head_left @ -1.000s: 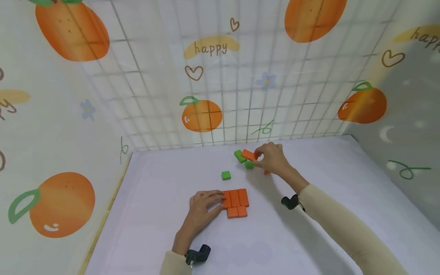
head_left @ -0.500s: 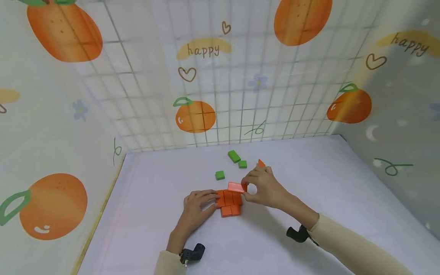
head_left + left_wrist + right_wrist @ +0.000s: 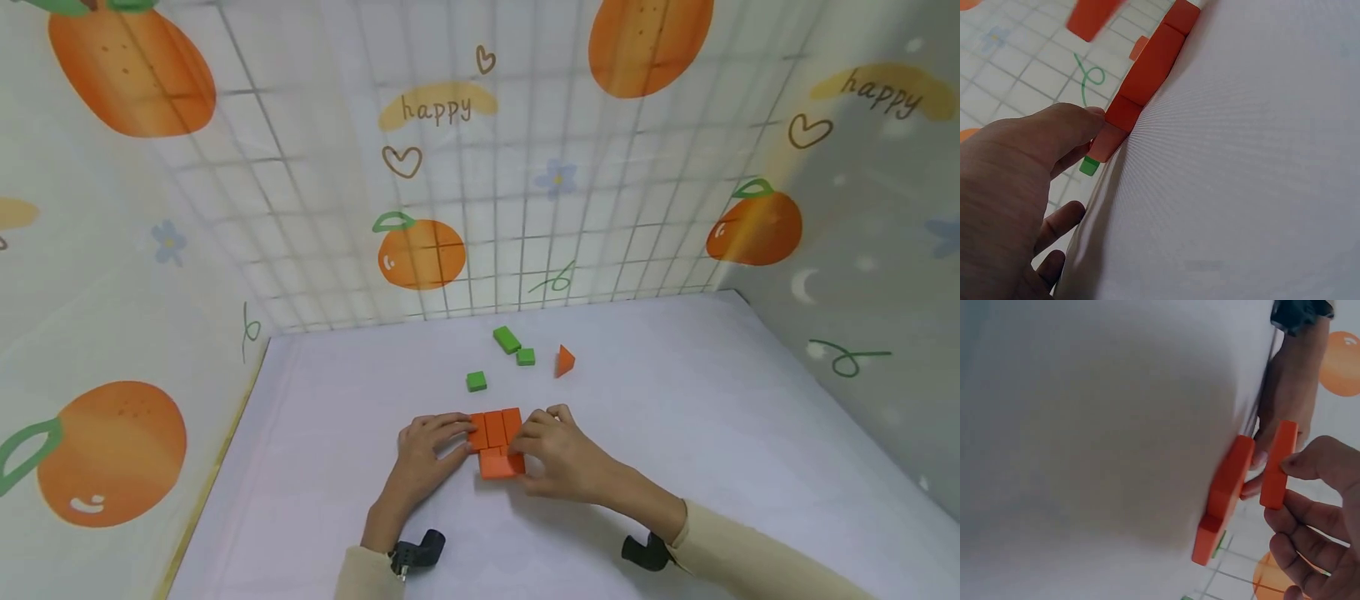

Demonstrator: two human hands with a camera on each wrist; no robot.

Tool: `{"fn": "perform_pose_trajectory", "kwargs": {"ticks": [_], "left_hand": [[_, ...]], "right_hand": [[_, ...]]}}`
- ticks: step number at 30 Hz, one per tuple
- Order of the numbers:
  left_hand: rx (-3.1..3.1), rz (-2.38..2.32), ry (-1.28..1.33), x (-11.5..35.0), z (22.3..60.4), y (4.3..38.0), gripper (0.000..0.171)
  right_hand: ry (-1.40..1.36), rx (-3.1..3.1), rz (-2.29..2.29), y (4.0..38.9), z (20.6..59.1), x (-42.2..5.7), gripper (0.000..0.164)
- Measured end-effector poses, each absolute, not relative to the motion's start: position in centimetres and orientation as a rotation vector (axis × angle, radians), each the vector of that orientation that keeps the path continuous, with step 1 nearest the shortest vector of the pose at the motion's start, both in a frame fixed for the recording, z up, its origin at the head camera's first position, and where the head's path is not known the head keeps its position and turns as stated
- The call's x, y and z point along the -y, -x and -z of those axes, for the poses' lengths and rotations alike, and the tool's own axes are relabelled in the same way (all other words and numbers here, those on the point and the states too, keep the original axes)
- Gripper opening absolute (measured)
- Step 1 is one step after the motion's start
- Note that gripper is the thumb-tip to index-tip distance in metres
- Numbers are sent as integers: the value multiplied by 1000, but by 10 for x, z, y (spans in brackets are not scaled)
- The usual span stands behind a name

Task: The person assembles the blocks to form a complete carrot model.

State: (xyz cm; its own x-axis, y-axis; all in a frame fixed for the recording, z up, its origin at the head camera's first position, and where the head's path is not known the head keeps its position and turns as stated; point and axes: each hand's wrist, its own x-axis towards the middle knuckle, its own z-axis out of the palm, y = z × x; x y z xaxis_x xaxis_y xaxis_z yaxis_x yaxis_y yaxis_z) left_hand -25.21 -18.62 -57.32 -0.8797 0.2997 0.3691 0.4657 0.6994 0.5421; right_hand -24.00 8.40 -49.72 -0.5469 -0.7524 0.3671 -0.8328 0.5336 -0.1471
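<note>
Several orange blocks [image 3: 495,427] lie flat and side by side on the white tabletop. My left hand [image 3: 426,454] rests on the table at their left side, its fingertips and thumb touching the leftmost block. My right hand [image 3: 564,458] pinches one rectangular orange block [image 3: 1279,464] between thumb and fingers. In the head view that held block [image 3: 501,467] hangs over the near row and hides most of it. A gap shows between it and the laid blocks [image 3: 1230,481] in the right wrist view.
Behind the blocks lie a long green block [image 3: 507,339], a small green block [image 3: 527,357] and another small green block [image 3: 476,382]. An orange triangular block [image 3: 565,361] lies to their right. A printed cloth wall [image 3: 487,183] stands behind the table.
My right hand has brought the orange block from the back of the table toward me, over the near row of blocks. My left hand stays at the left side. The triangular block is now uncovered.
</note>
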Motion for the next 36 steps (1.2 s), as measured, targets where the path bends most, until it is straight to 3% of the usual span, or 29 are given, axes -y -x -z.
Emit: {"fn": "perform_pose_trajectory", "kwargs": {"ticks": [22, 30, 36], "left_hand": [[2685, 943, 595, 184, 566, 248, 30], [2678, 955, 590, 183, 565, 247, 30], [2677, 945, 580, 183, 567, 248, 30]], "right_hand": [[-1271, 2670, -506, 244, 512, -95, 25], [-1137, 2638, -547, 281, 501, -119, 25], [-1046, 2679, -438, 328, 488, -144, 40]]}}
